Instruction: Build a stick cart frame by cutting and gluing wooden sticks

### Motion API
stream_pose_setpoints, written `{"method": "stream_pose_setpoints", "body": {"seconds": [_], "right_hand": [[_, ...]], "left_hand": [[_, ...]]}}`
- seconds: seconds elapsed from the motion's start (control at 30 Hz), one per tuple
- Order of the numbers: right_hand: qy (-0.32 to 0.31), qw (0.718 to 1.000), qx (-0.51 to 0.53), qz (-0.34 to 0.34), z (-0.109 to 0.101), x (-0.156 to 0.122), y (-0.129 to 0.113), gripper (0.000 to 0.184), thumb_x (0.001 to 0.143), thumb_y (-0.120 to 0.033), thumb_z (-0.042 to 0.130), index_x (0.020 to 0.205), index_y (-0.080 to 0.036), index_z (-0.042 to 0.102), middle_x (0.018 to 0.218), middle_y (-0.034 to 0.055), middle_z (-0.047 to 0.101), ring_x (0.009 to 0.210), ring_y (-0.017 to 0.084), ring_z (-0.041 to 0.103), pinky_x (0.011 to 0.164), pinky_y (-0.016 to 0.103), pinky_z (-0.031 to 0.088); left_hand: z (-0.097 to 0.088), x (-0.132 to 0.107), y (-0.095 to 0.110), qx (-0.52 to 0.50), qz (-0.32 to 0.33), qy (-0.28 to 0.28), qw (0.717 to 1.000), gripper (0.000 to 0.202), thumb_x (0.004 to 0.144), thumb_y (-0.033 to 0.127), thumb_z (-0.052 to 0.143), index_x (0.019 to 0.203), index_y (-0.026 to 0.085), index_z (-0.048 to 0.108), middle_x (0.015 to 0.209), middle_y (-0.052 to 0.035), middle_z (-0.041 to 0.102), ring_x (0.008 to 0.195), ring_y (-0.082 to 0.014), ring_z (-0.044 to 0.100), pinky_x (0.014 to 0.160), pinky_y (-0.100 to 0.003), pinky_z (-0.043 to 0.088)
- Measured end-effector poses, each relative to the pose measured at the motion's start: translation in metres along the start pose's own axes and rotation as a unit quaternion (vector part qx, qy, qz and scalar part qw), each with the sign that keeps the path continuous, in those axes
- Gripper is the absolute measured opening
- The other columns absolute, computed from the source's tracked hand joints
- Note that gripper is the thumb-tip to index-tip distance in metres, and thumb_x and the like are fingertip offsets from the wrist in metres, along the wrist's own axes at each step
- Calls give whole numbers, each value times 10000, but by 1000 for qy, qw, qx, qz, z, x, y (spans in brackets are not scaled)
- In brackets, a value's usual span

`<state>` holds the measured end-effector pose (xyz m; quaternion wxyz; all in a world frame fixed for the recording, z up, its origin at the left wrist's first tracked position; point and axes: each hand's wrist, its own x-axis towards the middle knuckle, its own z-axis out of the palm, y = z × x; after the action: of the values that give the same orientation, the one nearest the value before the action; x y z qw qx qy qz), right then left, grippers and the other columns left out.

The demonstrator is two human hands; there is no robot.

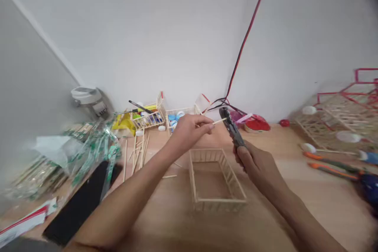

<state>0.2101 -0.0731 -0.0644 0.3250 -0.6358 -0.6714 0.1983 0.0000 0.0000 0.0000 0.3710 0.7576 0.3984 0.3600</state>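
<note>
White walls rise behind a light wooden tabletop

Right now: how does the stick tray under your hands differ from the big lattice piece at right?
The stick tray is a small, low open rectangle; the lattice piece is much larger and densely latticed. The tray shows no added colour, while the lattice piece carries red rods along its top. The tray sits centrally in view, the lattice piece at far right. Both are built of pale wooden sticks.
</note>
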Motion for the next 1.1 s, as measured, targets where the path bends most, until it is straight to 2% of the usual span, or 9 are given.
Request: {"method": "stream_pose_setpoints", "body": {"seconds": [0.13,0.37,0.5,0.8,1.0,1.1], "right_hand": [[-5,1000,-2,-5,-1,-4,-2,645,891,-788,210,753,-231,505,612,10,566,585,193,535,582,312,365],[0,999,-33,-14,-2,-4,-6,660,906,-772,169,725,-231,501,589,17,568,564,196,534,573,318,351],[0,999,-31,-12,-3,-8,-1,631,920,-754,191,725,-233,489,579,9,565,561,190,532,570,309,350],[-16,1000,-10,23,2,-24,15,594,936,-729,223,692,-240,456,568,9,564,555,187,530,555,298,341],[-8,1000,-12,22,6,-27,15,570,950,-694,236,657,-250,440,543,11,531,530,182,479,540,300,318],[-4,999,-18,28,7,-27,15,568,949,-689,239,641,-252,431,539,13,525,523,180,471,530,300,306]], "left_hand": [[4,-4,0,58,31,19,998,192,867,219,598,904,151,774,785,-21,737,730,-141,630,685,-233,430],[11,-5,-1,121,69,35,990,248,875,163,552,659,157,675,612,21,603,646,-117,532,640,-243,336],[17,-6,-4,143,78,32,986,270,879,173,543,616,162,604,594,22,572,645,-124,535,651,-252,334],[34,-6,-11,164,88,-1,982,265,890,174,556,631,161,611,641,1,639,670,-142,579,678,-262,365],[38,-6,-12,183,77,-8,980,288,889,160,549,606,165,606,610,5,629,630,-140,564,636,-264,356],[39,-6,-11,189,72,-3,979,277,887,162,554,618,164,619,639,-1,660,660,-147,593,665,-270,379]]}}
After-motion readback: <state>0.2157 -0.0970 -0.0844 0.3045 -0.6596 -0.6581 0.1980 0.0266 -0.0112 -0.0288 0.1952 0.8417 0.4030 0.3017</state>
